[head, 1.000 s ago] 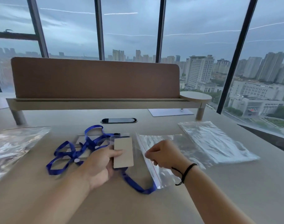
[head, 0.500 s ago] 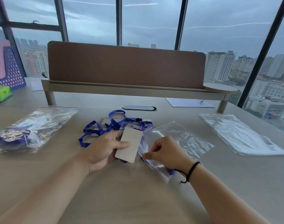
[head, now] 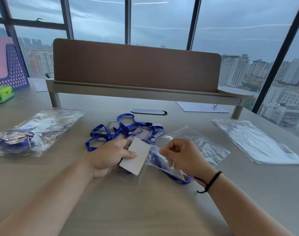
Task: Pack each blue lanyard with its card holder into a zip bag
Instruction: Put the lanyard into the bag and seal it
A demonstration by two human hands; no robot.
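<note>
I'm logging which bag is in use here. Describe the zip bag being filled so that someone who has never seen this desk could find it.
Start at the long brown divider panel across the desk, then come down past the blue lanyard pile to the two hands. The zip bag lies there, its mouth pinched by the right hand. Unlike the flat stack of bags at right and the filled bag at left, it is the one being held.

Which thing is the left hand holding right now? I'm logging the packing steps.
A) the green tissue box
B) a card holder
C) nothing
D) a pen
B: the left hand grips the pale card holder beside the zip bag pinched by the right hand.
</note>
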